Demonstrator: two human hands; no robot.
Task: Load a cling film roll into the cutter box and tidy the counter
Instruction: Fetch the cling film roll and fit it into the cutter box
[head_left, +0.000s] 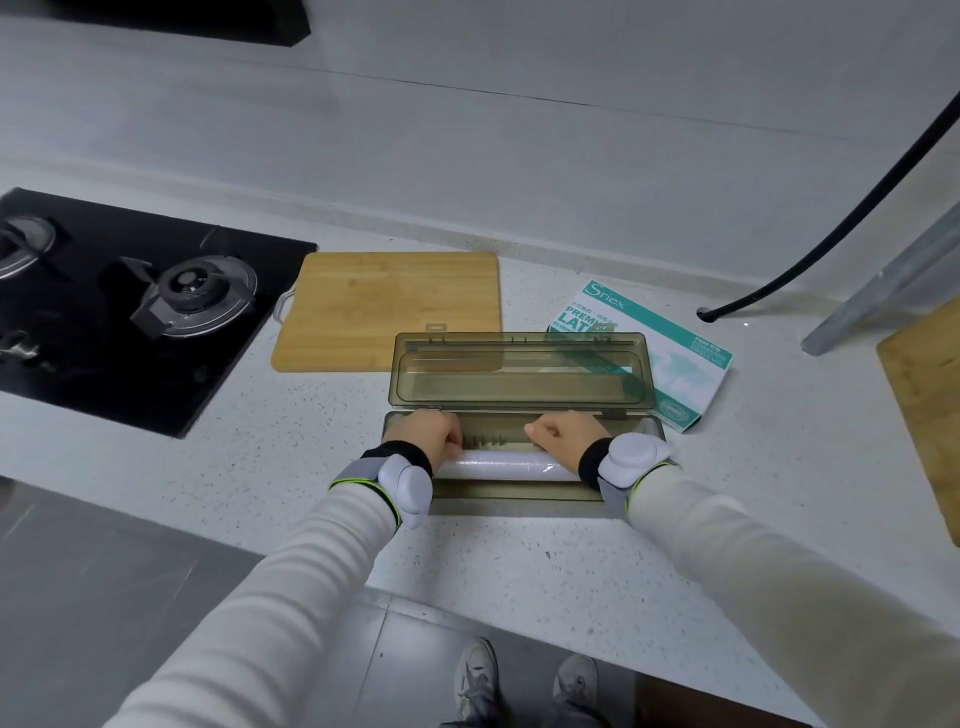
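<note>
The olive translucent cutter box (514, 493) lies on the white counter with its lid (519, 371) standing open behind it. A white cling film roll (498, 464) lies lengthwise inside the box tray. My left hand (428, 434) grips the roll's left end with curled fingers. My right hand (563, 436) grips the roll toward its right end in the same way. Both wrists carry white sensor pods, which hide the roll's ends.
A bamboo cutting board (389, 309) lies behind the box on the left. A white-green glove carton (675, 358) sits behind it on the right. The black gas hob (130, 306) is at far left. A black hose (831, 234) and another wooden board (930, 415) are at right.
</note>
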